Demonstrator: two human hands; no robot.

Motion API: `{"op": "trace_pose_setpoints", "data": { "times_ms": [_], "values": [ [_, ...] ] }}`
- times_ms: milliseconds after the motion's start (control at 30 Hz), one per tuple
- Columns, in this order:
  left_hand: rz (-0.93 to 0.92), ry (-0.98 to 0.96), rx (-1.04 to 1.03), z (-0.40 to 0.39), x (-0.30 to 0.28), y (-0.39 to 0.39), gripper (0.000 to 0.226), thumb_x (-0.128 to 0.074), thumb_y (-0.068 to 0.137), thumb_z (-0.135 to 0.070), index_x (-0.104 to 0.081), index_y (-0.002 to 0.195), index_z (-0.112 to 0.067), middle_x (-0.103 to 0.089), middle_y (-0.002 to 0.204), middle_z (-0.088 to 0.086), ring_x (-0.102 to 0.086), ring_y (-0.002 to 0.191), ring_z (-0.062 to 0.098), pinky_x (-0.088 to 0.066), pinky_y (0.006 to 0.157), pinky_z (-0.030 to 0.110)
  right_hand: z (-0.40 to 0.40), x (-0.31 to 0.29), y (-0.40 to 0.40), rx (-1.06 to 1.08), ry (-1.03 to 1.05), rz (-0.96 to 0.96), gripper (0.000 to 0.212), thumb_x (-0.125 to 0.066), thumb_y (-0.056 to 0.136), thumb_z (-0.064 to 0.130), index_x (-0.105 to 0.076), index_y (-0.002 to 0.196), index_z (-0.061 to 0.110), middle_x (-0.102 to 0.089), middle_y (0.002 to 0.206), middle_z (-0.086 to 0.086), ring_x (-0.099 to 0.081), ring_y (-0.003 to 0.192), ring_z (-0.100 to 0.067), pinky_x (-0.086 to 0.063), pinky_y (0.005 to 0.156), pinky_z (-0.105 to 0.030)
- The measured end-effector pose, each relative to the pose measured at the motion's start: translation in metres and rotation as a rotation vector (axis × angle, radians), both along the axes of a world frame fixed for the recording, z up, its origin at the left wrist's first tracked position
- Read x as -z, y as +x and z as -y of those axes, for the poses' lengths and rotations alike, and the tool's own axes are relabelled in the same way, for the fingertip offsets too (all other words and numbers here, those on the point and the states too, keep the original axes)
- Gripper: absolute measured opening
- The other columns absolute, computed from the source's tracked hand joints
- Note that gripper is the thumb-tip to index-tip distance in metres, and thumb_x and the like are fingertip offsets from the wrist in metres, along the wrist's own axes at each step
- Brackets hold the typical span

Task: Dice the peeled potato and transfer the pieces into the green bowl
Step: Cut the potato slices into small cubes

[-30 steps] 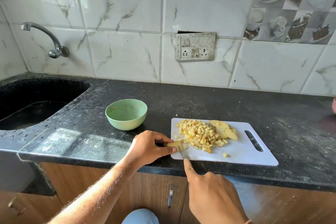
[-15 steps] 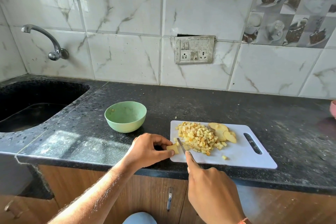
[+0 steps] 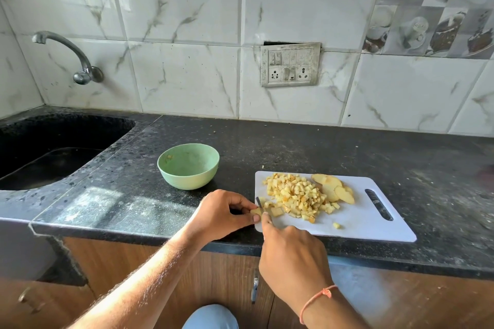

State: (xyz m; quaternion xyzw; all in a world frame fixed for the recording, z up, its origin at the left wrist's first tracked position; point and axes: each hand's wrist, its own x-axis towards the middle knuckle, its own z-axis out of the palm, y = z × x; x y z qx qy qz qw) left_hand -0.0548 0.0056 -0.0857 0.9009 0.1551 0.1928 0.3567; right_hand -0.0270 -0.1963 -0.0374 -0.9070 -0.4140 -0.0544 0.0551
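Marble-look wall tiles rise behind a dark speckled desk [image 3: 294, 147], with a black sink [image 3: 48, 152] and a tap [image 3: 66, 56] to the left. On the desk lies a white board [image 3: 374, 224]. On it sits a heap of dice [image 3: 296, 195], with a few uncut slices [image 3: 334, 187] touching the heap's far right side.

My left hand [image 3: 222, 211] pinches a small potato strip [image 3: 256, 211] between thumb and fingertips at the board's near left corner. My right hand [image 3: 291, 256] is curled round a knife [image 3: 259, 203], forefinger along the top; only the blade tip shows, standing just right of the strip. The handle is hidden, so I judge the grip from the pose.

The strip's long axis seems to run left to right, across the blade, so I judge the next cut falls crosswise, close to my left fingertips.

A green bowl [image 3: 188, 168] stands apart, left of and behind the board, nearer my left hand. It holds no dice yet.
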Motion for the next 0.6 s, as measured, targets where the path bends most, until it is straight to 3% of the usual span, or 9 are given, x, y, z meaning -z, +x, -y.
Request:
{"op": "trace_pose_setpoints", "data": {
  "times_ms": [100, 233, 433, 500, 600],
  "values": [
    [-0.002, 0.001, -0.009, 0.002, 0.0, 0.0, 0.018, -0.089, 0.079, -0.049, -0.084, 0.094, -0.042, -0.075, 0.079, -0.024, -0.066, 0.067, -0.003, -0.042, 0.059, 0.013, 0.003, 0.002, 0.0, -0.013, -0.028, -0.013, 0.064, -0.037, 0.102, 0.017, -0.02, 0.163, 0.024, -0.072, 0.109, -0.007, -0.068, 0.098, -0.028, -0.049, 0.072, -0.037],
    [-0.007, -0.007, -0.022, 0.002, -0.001, 0.0, 0.017, -0.089, 0.078, -0.052, -0.083, 0.092, -0.043, -0.075, 0.079, -0.025, -0.066, 0.068, -0.002, -0.044, 0.06, 0.013, 0.022, 0.004, -0.005, -0.058, -0.053, -0.082, 0.07, -0.04, 0.102, 0.021, -0.01, 0.164, 0.027, -0.071, 0.101, -0.007, -0.066, 0.085, -0.026, -0.042, 0.067, -0.034],
    [-0.009, -0.012, -0.022, 0.003, -0.001, -0.001, 0.018, -0.089, 0.079, -0.051, -0.083, 0.093, -0.043, -0.074, 0.079, -0.025, -0.064, 0.067, -0.004, -0.044, 0.06, 0.016, 0.048, 0.005, -0.007, -0.006, -0.069, -0.158, 0.072, -0.038, 0.104, 0.032, 0.004, 0.162, 0.041, -0.07, 0.115, -0.002, -0.067, 0.104, -0.024, -0.04, 0.073, -0.032],
    [-0.01, -0.021, -0.023, 0.003, -0.001, -0.001, 0.019, -0.089, 0.078, -0.051, -0.084, 0.094, -0.042, -0.075, 0.079, -0.025, -0.064, 0.067, -0.004, -0.044, 0.06, 0.015, 0.052, 0.007, -0.003, 0.007, -0.063, -0.123, 0.071, -0.036, 0.105, 0.031, 0.005, 0.162, 0.041, -0.069, 0.108, 0.0, -0.066, 0.096, -0.023, -0.041, 0.071, -0.032],
    [-0.01, -0.047, -0.023, 0.005, -0.003, -0.002, 0.022, -0.091, 0.077, -0.049, -0.085, 0.097, -0.04, -0.075, 0.079, -0.024, -0.063, 0.065, -0.004, -0.042, 0.059, 0.012, 0.053, 0.008, 0.003, 0.053, -0.043, -0.093, 0.069, -0.033, 0.106, 0.029, 0.003, 0.163, 0.041, -0.054, 0.077, 0.003, -0.05, 0.067, -0.019, -0.037, 0.058, -0.031]
  ]
}}
